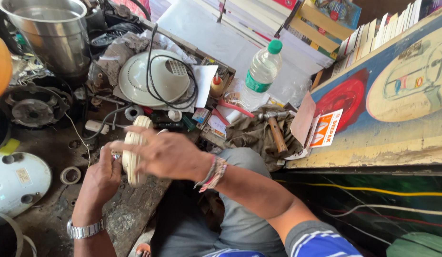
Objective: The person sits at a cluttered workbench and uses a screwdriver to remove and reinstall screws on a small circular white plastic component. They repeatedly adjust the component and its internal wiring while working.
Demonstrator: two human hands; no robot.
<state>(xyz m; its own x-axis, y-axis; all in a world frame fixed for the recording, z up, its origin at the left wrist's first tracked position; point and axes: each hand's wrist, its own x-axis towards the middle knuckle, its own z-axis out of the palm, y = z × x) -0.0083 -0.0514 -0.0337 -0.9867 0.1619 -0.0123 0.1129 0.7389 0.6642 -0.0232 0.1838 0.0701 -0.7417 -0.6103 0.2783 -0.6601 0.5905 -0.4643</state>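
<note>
**Hands on cream disc above workbench**

Knees in grey trousers [240,200] nearest, blue striped sleeve [321,240] at lower right. Left hand [103,173], metal wristwatch [86,230] on wrist, raised from below, fingers curled round rear of cream round disc [133,152]. Right hand [166,153], beaded bracelet [212,173] on wrist, reaching across from right, fingers spread over disc's front face and gripping it. Disc held on edge between both hands, just above grimy bench top [121,214]; small metal part near left fingertips, too blurred to identify.

Left of hands: roll of tape [70,175] flat on bench, white round plate [18,183] with holes at left edge, dark motor part [33,107] further up. Right of hands: hammer [274,127] with wooden handle lying on crumpled drab cloth [252,135], orange-and-white card [326,127] leaning beside it.

Beyond hands: white round cover [135,78] with vent grille, black cable [156,62] looped across it. Small orange-capped bottle [216,86] just right of cover. Clear water bottle [261,71], green cap, upright. Steel pot [52,33] at far left. Stacked books [373,38] at far right, behind painted board [397,90].
</note>
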